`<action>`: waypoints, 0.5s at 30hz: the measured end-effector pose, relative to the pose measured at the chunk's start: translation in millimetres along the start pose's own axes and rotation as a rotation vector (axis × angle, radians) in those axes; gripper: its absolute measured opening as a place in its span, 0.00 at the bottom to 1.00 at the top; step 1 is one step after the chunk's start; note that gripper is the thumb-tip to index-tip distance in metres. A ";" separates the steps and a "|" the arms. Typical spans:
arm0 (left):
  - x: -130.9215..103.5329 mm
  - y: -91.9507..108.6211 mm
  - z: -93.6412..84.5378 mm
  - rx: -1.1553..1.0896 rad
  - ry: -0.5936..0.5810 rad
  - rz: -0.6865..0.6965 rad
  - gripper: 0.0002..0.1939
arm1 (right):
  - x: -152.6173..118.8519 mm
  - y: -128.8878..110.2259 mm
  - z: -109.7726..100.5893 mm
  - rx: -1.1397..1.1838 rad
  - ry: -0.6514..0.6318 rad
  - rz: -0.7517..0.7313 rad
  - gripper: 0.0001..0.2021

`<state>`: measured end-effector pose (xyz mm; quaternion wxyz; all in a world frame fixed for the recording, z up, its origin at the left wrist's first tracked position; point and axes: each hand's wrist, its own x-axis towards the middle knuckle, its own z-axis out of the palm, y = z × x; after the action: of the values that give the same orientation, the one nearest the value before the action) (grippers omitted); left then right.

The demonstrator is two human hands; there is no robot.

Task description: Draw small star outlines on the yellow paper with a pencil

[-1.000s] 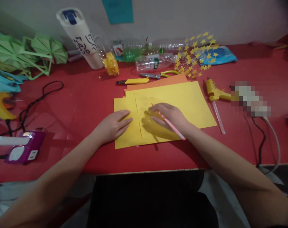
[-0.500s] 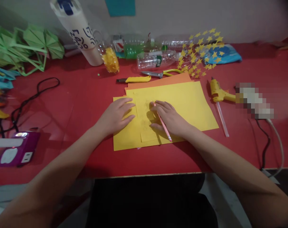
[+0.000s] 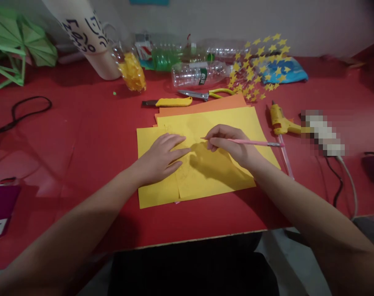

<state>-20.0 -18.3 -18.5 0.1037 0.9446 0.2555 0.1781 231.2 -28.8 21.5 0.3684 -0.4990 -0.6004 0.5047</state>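
Yellow paper sheets [image 3: 236,119] lie overlapped on the red table, with orange paper [image 3: 202,106] showing behind them. My left hand [image 3: 160,160] rests flat on the sheets at their left part, fingers spread and holding nothing. In my right hand [image 3: 228,144] is a pink pencil [image 3: 251,142], gripped near its point. The pencil's tip points left, close over the paper; whether it touches is hard to tell. Faint marks show on the paper beside my left fingers.
Behind the paper are a yellow cutter [image 3: 174,102], scissors [image 3: 205,95], plastic bottles [image 3: 199,75] and yellow stars [image 3: 257,70]. A glue gun [image 3: 279,119] lies at the right. A white tumbler [image 3: 94,45] stands back left, beside a bottle of yellow pieces [image 3: 133,72].
My right hand has turned the pencil from pointing away to pointing left and has risen off the paper. My left hand has slid right onto the upper sheet. The view has shifted slightly.
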 end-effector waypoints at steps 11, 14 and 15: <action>1.4 2.0 3.5 0.031 -0.018 -0.027 0.23 | 22.0 16.8 16.2 -0.030 0.077 -0.050 0.06; 3.9 2.6 1.0 0.022 -0.005 -0.025 0.21 | 19.7 12.1 15.9 -0.025 0.061 0.022 0.06; 4.8 2.7 -0.3 0.017 -0.003 -0.024 0.20 | 19.0 9.6 15.3 -0.026 0.042 0.055 0.06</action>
<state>-15.0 -18.1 -16.1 0.0982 0.9426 0.2682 0.1731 214.6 -14.1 7.6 0.3604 -0.5304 -0.5853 0.4961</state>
